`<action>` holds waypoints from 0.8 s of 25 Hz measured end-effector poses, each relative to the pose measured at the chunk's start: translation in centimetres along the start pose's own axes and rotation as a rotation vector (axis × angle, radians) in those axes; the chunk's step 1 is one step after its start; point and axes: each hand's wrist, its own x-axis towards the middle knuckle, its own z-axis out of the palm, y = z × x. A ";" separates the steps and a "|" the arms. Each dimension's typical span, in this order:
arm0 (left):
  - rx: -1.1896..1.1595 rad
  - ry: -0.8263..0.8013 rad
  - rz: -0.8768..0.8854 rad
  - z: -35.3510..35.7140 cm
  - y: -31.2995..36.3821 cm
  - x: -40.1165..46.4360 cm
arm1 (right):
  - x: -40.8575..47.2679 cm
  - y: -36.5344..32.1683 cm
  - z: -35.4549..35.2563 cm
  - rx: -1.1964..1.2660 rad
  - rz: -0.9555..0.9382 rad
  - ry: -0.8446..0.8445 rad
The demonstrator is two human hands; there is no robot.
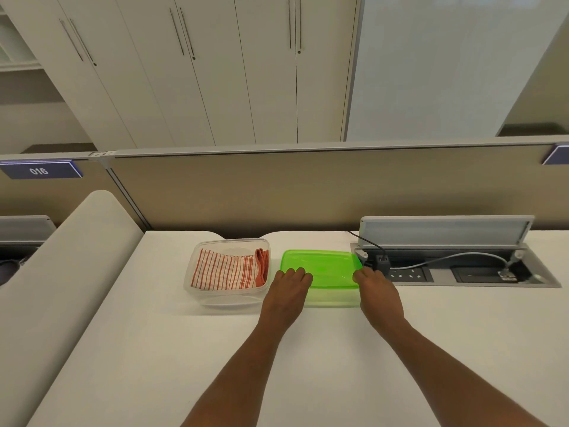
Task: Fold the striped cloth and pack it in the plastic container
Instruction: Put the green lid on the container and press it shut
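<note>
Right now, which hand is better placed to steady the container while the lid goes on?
Left, probably: the left hand lies beside the container; the right hand is at the far edge of the lid.

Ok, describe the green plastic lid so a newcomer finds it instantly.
On the white desk below the beige partition sit two plastic items. The flat translucent green plastic lid lies right of the clear plastic container holding red-striped cloth. Only it is bright green.
</note>
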 end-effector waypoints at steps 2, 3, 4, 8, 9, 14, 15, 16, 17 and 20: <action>-0.006 0.061 -0.004 -1.4 0.0 0.1 | -0.4 0.4 -1.4 0.020 -0.017 0.071; -0.011 0.095 -0.008 -2.2 0.0 0.2 | -0.5 0.4 -2.2 0.040 -0.019 0.107; -0.020 0.129 -0.015 -3.1 0.1 0.3 | -0.6 0.5 -3.0 0.057 -0.015 0.139; -0.080 0.250 -0.046 -6.1 -0.8 0.0 | -0.3 0.6 -5.9 0.152 0.064 0.210; -0.098 0.273 -0.053 -6.8 -1.0 -0.2 | -0.2 0.5 -6.6 0.206 0.087 0.221; -0.241 0.442 -0.117 -10.2 -2.8 -1.5 | 0.1 -1.9 -9.4 0.404 0.078 0.239; -0.315 0.480 -0.172 -10.6 -3.2 -1.7 | 0.2 -2.4 -9.8 0.442 0.071 0.242; -0.407 0.516 -0.237 -11.0 -3.6 -2.0 | 0.3 -3.0 -10.3 0.501 0.080 0.244; -0.504 0.544 -0.298 -11.4 -3.9 -2.3 | 0.4 -3.6 -10.8 0.572 0.097 0.243; -0.686 0.568 -0.430 -12.7 -4.4 -3.2 | 0.8 -5.2 -11.9 0.707 0.074 0.229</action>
